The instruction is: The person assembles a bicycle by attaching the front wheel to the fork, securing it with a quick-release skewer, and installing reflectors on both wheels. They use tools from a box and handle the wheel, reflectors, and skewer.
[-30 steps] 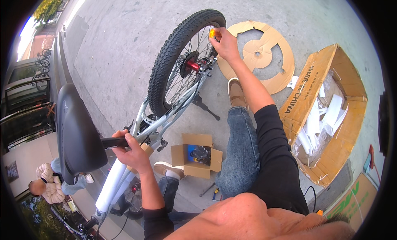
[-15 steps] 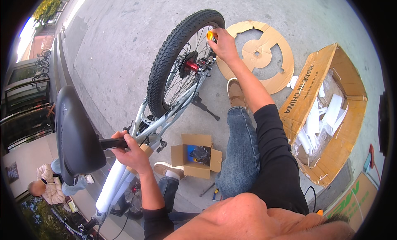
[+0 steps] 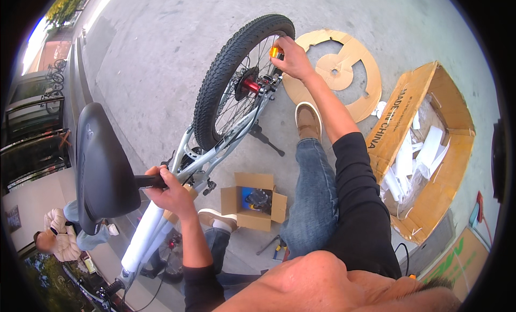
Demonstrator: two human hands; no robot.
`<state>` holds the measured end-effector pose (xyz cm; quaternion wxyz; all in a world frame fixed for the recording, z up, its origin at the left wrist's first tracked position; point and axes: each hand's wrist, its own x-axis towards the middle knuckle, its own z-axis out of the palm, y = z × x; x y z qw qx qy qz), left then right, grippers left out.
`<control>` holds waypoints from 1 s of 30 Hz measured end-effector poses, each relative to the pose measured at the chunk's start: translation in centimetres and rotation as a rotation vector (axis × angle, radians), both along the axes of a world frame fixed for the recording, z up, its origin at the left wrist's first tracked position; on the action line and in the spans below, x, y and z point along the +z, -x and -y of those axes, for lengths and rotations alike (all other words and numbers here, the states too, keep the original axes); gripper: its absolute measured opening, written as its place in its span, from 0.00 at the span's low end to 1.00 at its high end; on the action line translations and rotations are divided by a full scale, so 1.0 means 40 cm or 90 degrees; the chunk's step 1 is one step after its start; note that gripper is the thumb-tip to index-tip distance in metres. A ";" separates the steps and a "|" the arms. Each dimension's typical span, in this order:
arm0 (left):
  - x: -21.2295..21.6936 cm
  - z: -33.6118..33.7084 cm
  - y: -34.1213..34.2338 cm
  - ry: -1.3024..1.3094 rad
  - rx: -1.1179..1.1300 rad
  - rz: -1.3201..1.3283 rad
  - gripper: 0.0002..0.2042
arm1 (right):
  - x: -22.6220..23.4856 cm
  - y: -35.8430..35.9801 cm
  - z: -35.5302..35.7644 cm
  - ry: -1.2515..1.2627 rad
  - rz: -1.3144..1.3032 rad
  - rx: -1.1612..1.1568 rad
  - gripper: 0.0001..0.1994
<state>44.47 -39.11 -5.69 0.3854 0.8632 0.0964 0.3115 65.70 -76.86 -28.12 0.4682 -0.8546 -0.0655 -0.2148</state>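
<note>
A light grey bicycle frame (image 3: 230,133) lies tilted from lower left to upper middle, its knobby-tyred wheel (image 3: 210,92) at the far end. My right hand (image 3: 293,57) is closed at the wheel's spokes, pinching a small orange reflector (image 3: 276,52). A red hub (image 3: 251,86) shows at the wheel's centre. My left hand (image 3: 174,195) is wrapped round the black seat post (image 3: 149,181), just beside the black saddle (image 3: 103,167). White padding (image 3: 144,238) covers the tube below that hand. My left fingers partly hide the post.
A small open carton (image 3: 255,220) with dark parts stands between my feet. Right of my leg is a large cardboard box (image 3: 457,161) holding white foam scraps. A cut cardboard disc (image 3: 371,78) lies beyond my foot. Tools (image 3: 279,252) lie nearby; a person (image 3: 64,234) crouches at left.
My right hand has shifted slightly down with the reflector, still at the spokes. The bicycle has turned a little, and my left hand stays on the seat post.
</note>
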 end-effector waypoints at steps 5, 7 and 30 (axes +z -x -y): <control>-0.008 0.000 -0.009 -0.010 0.014 0.015 0.09 | 0.009 -0.007 0.018 0.053 -0.046 0.030 0.19; -0.005 0.001 -0.006 -0.008 0.019 0.012 0.09 | 0.010 -0.005 0.019 0.070 -0.002 0.032 0.19; 0.010 0.002 0.004 -0.079 -0.034 0.037 0.12 | -0.012 0.156 0.020 -0.016 -0.256 -0.059 0.23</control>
